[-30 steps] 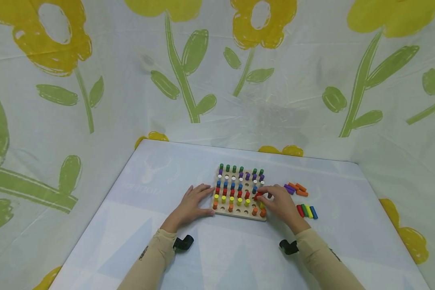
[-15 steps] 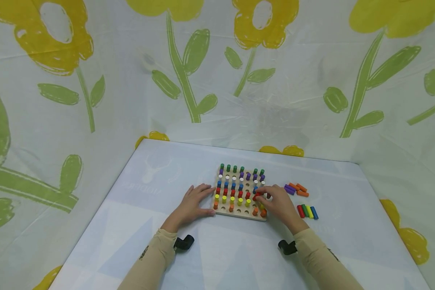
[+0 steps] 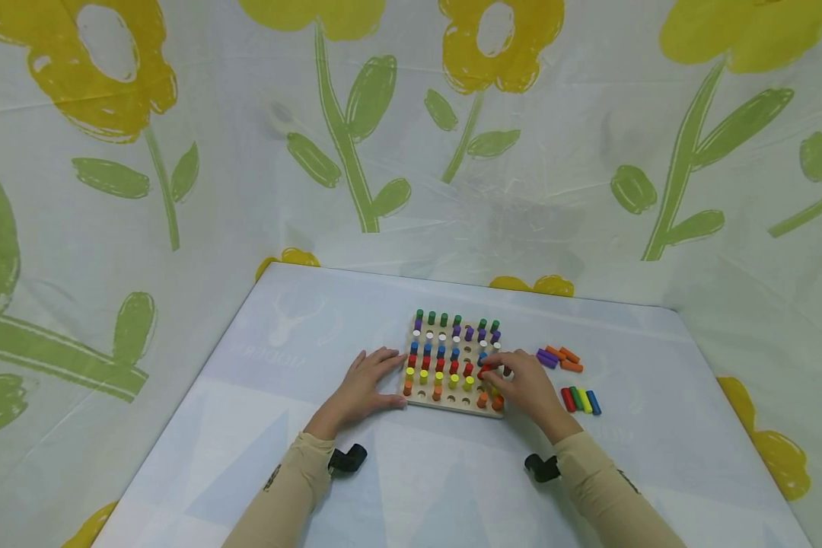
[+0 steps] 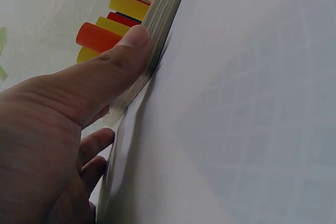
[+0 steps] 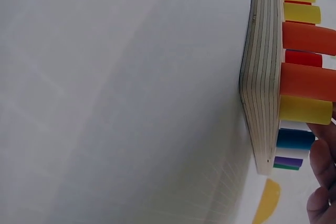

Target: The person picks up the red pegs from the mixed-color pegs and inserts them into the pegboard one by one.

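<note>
A wooden pegboard [image 3: 476,411] lies on the table with rows of green, purple, white, blue, red, yellow and orange pegs standing in it. My right hand [image 3: 529,384] reaches over its right side and pinches a red peg [image 3: 483,371] between thumb and fingers, at the right end of the red row. The peg's lower end is hidden. My left hand [image 3: 364,384] rests against the board's left side, fingers spread. In the left wrist view, its thumb [image 4: 115,66] touches the board's edge near an orange peg [image 4: 97,36]. The right wrist view catches only some fingers [image 5: 323,161] behind the pegs.
Right of the board, purple pegs [image 3: 546,359] and orange pegs [image 3: 570,355] lie loose on the table. Nearer me, a red peg [image 3: 568,399] lies beside green, yellow and blue ones. Flower-printed cloth walls [image 3: 246,190] stand around the table [image 3: 425,472].
The red peg in my right hand has tipped slightly toward upright, with the hand barely shifting. My left hand holds its place.
</note>
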The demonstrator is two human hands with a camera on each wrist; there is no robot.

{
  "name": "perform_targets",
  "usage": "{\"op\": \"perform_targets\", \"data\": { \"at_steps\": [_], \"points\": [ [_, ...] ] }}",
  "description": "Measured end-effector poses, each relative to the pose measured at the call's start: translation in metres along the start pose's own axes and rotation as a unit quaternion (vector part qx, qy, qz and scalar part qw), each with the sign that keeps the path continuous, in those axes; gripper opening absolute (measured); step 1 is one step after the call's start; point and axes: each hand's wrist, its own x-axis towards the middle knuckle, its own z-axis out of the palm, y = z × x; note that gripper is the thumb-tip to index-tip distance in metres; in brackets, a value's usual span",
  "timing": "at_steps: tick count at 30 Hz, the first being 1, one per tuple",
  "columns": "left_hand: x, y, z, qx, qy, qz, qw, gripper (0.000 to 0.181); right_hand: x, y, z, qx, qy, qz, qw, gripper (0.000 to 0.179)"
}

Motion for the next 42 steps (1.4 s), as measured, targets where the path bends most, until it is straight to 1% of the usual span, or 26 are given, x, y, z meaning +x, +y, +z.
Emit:
{"op": "perform_targets", "data": {
  "at_steps": [5, 11, 16, 20, 28, 38, 42],
  "points": [
    [0.0, 0.001, 0.0, 0.0, -0.003, -0.002, 1.0, 0.087, 0.0, 0.001, 0.0, -0.002, -0.003, 0.005, 1.0, 0.024],
    [0.0, 0.002, -0.001, 0.0, 0.002, 0.006, 1.0, 0.087, -0.001, 0.003, 0.0, 0.0, 0.001, 0.005, 1.0, 0.025],
    [0.0, 0.003, -0.001, 0.001, -0.005, -0.005, 1.0, 0.087, -0.002, 0.004, -0.001, 0.0, 0.004, 0.013, 0.9999, 0.024],
    [0.0, 0.003, 0.0, 0.0, -0.006, -0.007, 1.0, 0.087, -0.004, 0.005, -0.001, -0.003, 0.008, 0.015, 0.9998, 0.025],
    [0.001, 0.004, -0.001, 0.003, -0.003, -0.003, 1.0, 0.087, -0.005, 0.007, -0.003, -0.004, 0.018, 0.006, 0.9998, 0.025],
    [-0.001, 0.004, -0.001, -0.004, 0.005, 0.006, 1.0, 0.087, -0.007, 0.012, -0.004, 0.004, 0.027, 0.002, 0.9996, 0.022],
    [0.0, 0.005, -0.001, -0.001, 0.007, 0.004, 1.0, 0.087, -0.008, 0.013, -0.005, 0.002, 0.031, 0.003, 0.9995, 0.021]
  ]
}}
